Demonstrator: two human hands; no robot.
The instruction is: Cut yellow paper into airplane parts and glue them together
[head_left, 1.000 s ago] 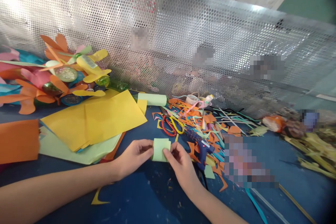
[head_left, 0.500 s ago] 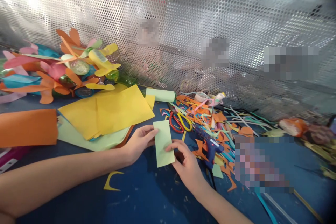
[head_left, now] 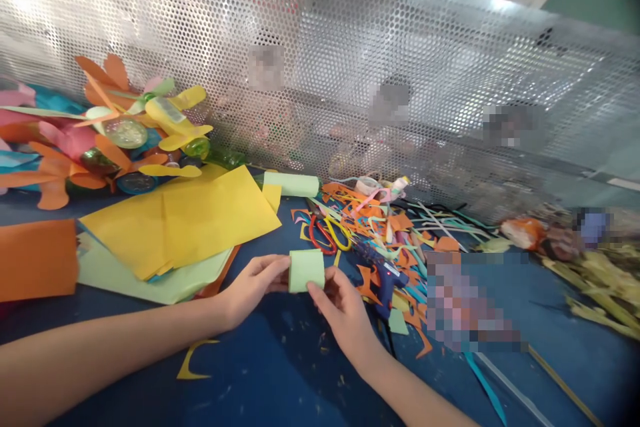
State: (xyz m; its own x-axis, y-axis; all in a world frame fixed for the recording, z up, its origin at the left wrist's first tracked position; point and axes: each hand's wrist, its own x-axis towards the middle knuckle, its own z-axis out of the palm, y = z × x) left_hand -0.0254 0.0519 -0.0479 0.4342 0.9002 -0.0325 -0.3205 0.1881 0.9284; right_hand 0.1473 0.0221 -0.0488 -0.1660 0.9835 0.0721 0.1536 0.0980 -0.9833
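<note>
A small piece of pale green paper (head_left: 306,269) is bent over between my two hands, held a little above the blue table. My left hand (head_left: 256,283) pinches its left edge between thumb and fingers. At the lower right corner, my right hand (head_left: 341,303) grips it with the thumb in front and the fingers behind. Just beyond the paper lie scissors with red and yellow handles (head_left: 330,235). A blue glue gun (head_left: 387,280) rests to the right of my right hand, among paper scraps.
Yellow sheets (head_left: 185,220) cover green paper (head_left: 135,277) on the left. Behind them are bottles with paper petals (head_left: 125,133). A green-wrapped roll (head_left: 291,184) lies near the perforated metal panel (head_left: 320,67). Orange scraps (head_left: 395,221) spread across the right; a yellow offcut (head_left: 193,361) lies in front.
The green paper was a flat upright rectangle; now it is folded or curled to about half its height. My right hand has shifted its hold, and the view has swung slightly right.
</note>
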